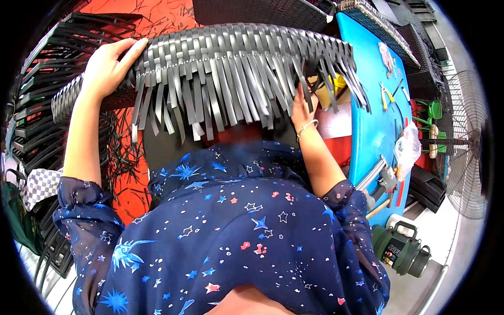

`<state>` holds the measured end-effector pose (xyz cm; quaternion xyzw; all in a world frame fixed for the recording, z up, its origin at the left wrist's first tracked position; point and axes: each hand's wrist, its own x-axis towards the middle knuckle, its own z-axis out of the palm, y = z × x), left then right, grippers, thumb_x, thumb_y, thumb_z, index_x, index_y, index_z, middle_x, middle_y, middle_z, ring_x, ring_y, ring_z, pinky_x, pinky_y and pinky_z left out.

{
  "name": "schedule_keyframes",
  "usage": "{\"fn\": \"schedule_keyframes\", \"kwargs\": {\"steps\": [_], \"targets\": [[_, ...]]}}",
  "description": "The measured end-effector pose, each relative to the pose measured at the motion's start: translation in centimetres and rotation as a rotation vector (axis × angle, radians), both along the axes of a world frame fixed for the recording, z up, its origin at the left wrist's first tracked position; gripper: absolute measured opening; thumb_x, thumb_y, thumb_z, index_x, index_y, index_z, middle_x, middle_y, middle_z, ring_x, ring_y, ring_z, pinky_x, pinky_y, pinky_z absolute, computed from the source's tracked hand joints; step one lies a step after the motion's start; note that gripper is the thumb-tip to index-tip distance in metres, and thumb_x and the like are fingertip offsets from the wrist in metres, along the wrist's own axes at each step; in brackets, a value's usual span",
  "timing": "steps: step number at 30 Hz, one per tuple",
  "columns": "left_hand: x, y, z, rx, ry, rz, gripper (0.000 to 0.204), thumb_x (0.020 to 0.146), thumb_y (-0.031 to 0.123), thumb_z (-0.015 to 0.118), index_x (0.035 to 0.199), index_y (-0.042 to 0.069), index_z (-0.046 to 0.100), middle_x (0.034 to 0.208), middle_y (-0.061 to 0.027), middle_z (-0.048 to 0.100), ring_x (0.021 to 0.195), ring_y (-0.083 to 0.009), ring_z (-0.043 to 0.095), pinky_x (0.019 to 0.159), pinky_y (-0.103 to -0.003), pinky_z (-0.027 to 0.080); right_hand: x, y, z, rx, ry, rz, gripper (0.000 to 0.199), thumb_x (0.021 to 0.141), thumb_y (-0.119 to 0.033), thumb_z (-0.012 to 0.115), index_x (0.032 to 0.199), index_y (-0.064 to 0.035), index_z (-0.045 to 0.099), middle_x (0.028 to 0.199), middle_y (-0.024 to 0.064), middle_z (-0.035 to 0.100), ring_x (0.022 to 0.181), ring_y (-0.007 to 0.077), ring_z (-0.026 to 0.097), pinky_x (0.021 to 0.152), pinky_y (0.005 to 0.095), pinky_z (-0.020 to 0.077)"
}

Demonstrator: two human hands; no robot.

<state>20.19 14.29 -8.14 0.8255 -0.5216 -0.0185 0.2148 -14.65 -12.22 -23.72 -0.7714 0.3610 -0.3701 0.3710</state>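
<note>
A black woven wicker panel [210, 50] arches across in front of me, with a fringe of loose flat strips [231, 94] hanging from its near edge. At its left end my left hand [110, 68] grips the panel, thumb lying along the top edge and the other fingers partly out of sight. Beneath the right part of the fringe is my right hand [304, 107], raised close against the strips. Strips cover part of its fingers, so whether it pinches one is unclear. A yellow object [337, 84] shows just beyond that hand, partly behind the fringe.
To the right, a blue table [367, 94] carries yellow-handled pliers [387, 97], a clear plastic bag [407, 149] and a grey metal tool [380, 176]. A green jug [401, 249] and a fan [467, 142] stand farther right. Black frames [47, 105] crowd the left; strip scraps litter the red floor [128, 173].
</note>
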Motion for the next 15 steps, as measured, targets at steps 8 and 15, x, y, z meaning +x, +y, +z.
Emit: {"fn": "schedule_keyframes", "kwargs": {"steps": [8,15], "targets": [[1.5,-0.5,-0.4,-0.180,-0.203,-0.045,0.043,0.092,0.044,0.062,0.108,0.005,0.069,0.098,-0.0155,0.071,0.092,-0.0334,0.068,0.080,-0.038,0.052,-1.3,-0.5,5.5,0.135,0.255,0.138,0.027,0.097,-0.030,0.064,0.097,-0.0036,0.070,0.061,0.0027,0.060,0.049,0.0079,0.056,0.045,0.0263,0.0430],[-2.7,1.7,0.8,-0.193,-0.453,-0.201,0.083,0.065,0.050,0.080,0.134,0.009,0.056,0.128,-0.0118,0.062,0.118,-0.0310,0.058,0.103,-0.043,0.043,-9.9,1.9,17.1,-0.013,0.535,0.077,0.033,0.085,-0.010,0.075,0.116,0.0002,0.068,0.099,0.0101,0.074,0.087,0.0106,0.067,0.080,0.0251,0.0522]]}}
